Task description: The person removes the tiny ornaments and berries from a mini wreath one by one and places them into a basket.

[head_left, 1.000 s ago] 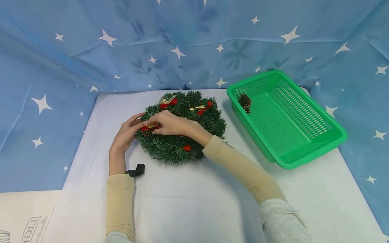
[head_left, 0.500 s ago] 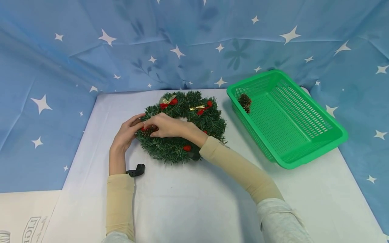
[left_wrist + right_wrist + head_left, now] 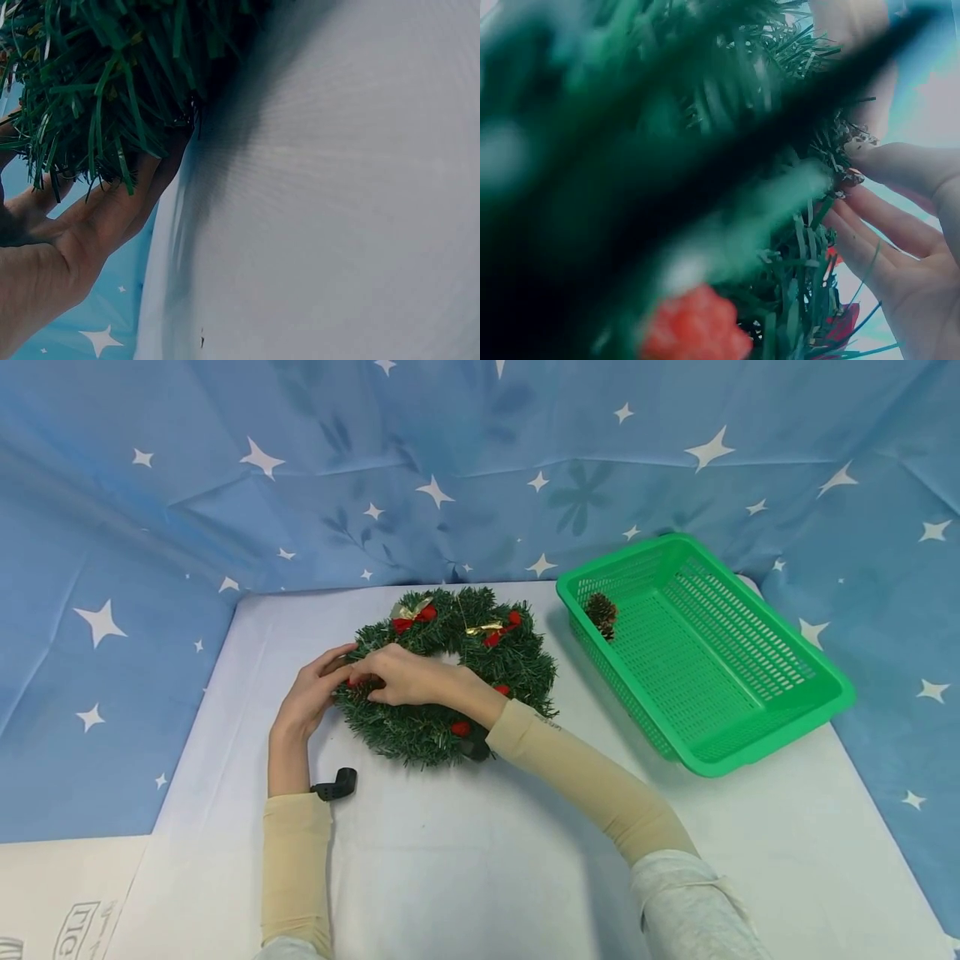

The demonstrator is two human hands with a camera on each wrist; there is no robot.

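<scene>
A green Christmas wreath with red and gold bows lies on the white table. My left hand grips its left edge; in the left wrist view the fingers of this left hand reach under the green tinsel. Over the wreath's left side, my right hand pinches a pine cone, which the fingers partly cover. Seen from the right wrist, the thumb and fingers of the right hand close in on the brown pine cone among the tinsel. A red berry-like ornament shows in the foreground.
A green plastic basket stands to the right, with pine cones in its left corner. A blue star-patterned cloth rises behind the table. A black device sits by the left wrist.
My right hand has shifted slightly down, with its forearm moving a little left, baring more of the wreath's centre. The left hand keeps its hold. The head view has tilted very slightly.
</scene>
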